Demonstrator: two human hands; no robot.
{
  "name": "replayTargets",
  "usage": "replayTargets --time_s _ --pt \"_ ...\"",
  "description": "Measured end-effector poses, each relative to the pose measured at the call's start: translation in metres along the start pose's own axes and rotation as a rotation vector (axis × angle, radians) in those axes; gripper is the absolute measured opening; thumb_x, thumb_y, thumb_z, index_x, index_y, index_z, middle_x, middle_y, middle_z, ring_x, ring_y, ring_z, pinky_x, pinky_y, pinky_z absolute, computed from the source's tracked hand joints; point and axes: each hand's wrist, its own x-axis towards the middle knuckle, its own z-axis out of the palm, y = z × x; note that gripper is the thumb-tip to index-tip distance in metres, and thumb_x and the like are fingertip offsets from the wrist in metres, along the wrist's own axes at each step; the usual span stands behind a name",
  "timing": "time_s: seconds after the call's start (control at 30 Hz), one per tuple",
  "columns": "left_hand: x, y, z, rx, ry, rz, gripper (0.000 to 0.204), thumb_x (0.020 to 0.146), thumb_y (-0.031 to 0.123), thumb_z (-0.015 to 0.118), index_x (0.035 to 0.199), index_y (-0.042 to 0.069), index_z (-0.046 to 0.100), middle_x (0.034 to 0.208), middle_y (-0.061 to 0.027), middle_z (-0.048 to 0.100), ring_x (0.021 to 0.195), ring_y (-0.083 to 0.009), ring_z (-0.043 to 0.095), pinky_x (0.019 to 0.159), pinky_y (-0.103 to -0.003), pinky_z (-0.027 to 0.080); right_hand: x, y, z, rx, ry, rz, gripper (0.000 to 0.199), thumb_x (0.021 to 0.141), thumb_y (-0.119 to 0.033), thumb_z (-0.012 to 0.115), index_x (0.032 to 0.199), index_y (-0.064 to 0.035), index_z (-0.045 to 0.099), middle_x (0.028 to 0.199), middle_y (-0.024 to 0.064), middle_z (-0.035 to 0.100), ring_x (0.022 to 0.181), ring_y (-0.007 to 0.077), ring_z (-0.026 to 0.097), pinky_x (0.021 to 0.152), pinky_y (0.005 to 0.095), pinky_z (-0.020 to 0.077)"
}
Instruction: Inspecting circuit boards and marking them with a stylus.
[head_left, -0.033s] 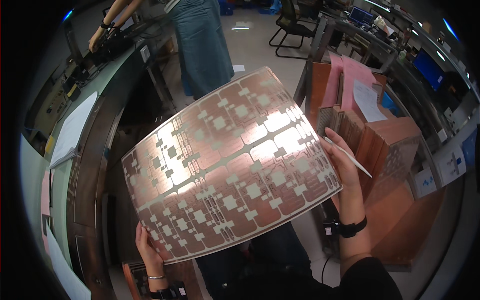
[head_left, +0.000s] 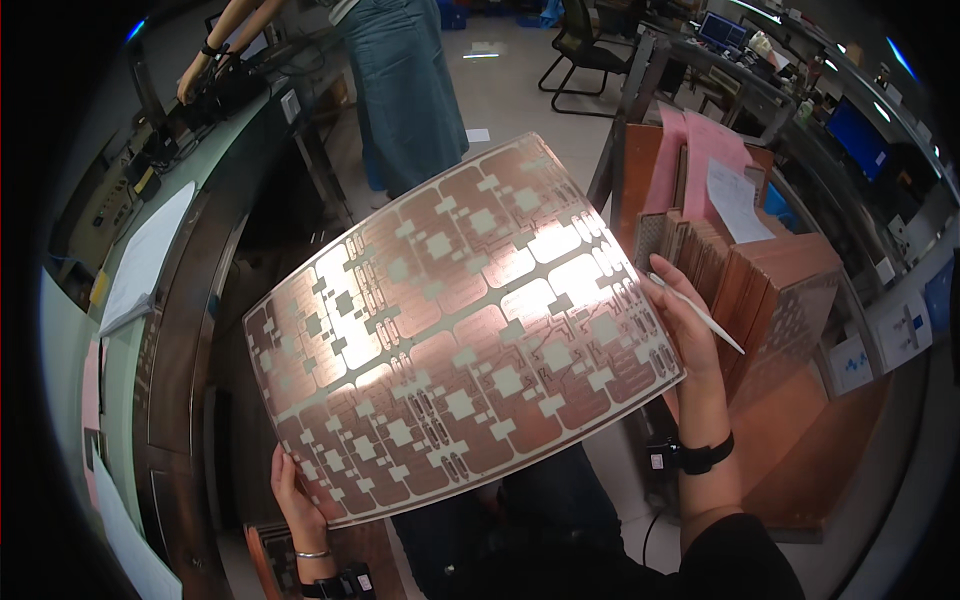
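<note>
A large copper-coloured printed circuit board panel [head_left: 470,330] with repeated pale patterns is held up tilted before me, its right end higher. My left hand [head_left: 296,493] grips its lower left corner, fingertips on the edge and the rest of the fingers hidden behind. On the right edge, my right hand [head_left: 688,318] is closed round the panel's side. A slim white pen-like stick [head_left: 705,312] also sits in that hand, its pointed end toward the lower right. Bright light glares off parts of the copper.
More copper panels [head_left: 745,290] stand upright at the right, with pink sheets [head_left: 690,160] and a paper [head_left: 735,200] on them. Below my left hand is another panel stack [head_left: 265,560]. A green-topped bench [head_left: 125,370] runs along the left. A person in a blue-green skirt [head_left: 405,90] stands ahead.
</note>
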Motion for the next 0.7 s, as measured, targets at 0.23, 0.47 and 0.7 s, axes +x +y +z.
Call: replayTargets --time_s 0.23,0.47,0.7 --pt "0.002 -0.005 -0.008 -0.012 -0.015 0.043 0.035 0.095 0.016 0.046 0.125 -0.001 0.046 0.115 -0.007 0.058 0.103 -0.0138 0.056 0.09 -0.026 0.043 0.004 0.001 -0.011 0.005 0.003 0.238 0.046 0.092 -0.018 0.052 0.13 0.0045 0.041 0.119 0.0148 0.057 0.107 0.0188 0.056 0.09 0.0297 0.0459" --pt "0.012 0.038 -0.01 -0.122 -0.379 -0.14 0.051 0.095 0.03 0.045 0.134 -0.002 0.034 0.122 -0.0116 0.053 0.111 -0.019 0.053 0.093 -0.03 0.044 -0.008 0.008 -0.053 -0.302 -0.15 0.3 0.041 0.095 -0.023 0.047 0.126 0.0027 0.046 0.115 0.008 0.059 0.1 0.0127 0.057 0.086 0.0247 0.0458" --pt "0.009 0.063 0.069 -0.843 -0.355 -0.025 0.075 0.089 0.06 0.036 0.137 0.001 0.033 0.14 -0.0183 0.036 0.128 -0.035 0.036 0.107 -0.051 0.028 -0.036 0.065 -0.06 0.088 0.077 0.153 0.038 0.097 -0.022 0.041 0.129 -0.0019 0.043 0.118 0.0087 0.057 0.104 0.0175 0.057 0.087 0.03 0.0468"
